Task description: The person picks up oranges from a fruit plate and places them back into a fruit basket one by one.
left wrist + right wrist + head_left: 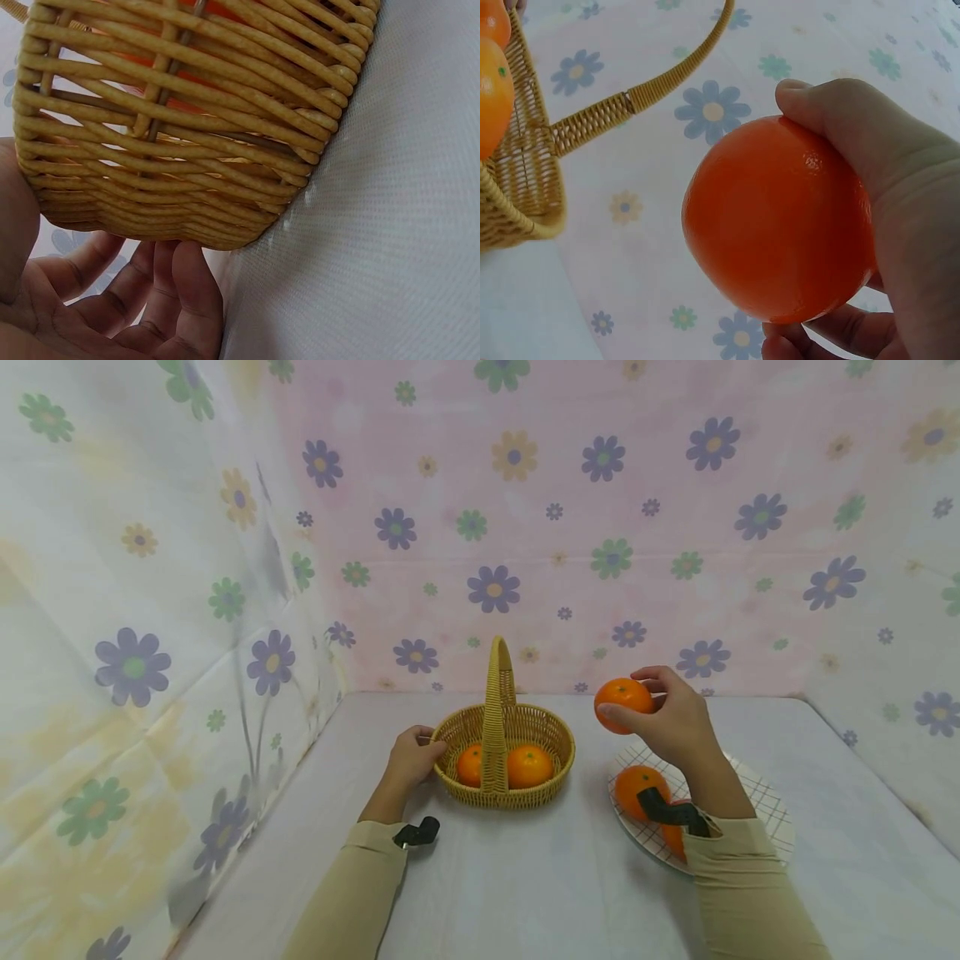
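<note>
Orange (626, 703) in curled right hand (677, 720), seemingly mid-transfer; curled left hand (410, 760) grips basket (495, 798) at nine o'clock; lowering inside likely needed.

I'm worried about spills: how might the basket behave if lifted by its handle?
The basket would probably keep its shape, since its thick woven strands look stiff. Its arched handle stands upright, so it is likely rigid too. The two round oranges inside might roll if it tilts.

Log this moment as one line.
left hand: holds oval yellow wicker basket | right hand: holds round orange fruit | two similar fruits in basket | others on round white grid-patterned plate
</note>
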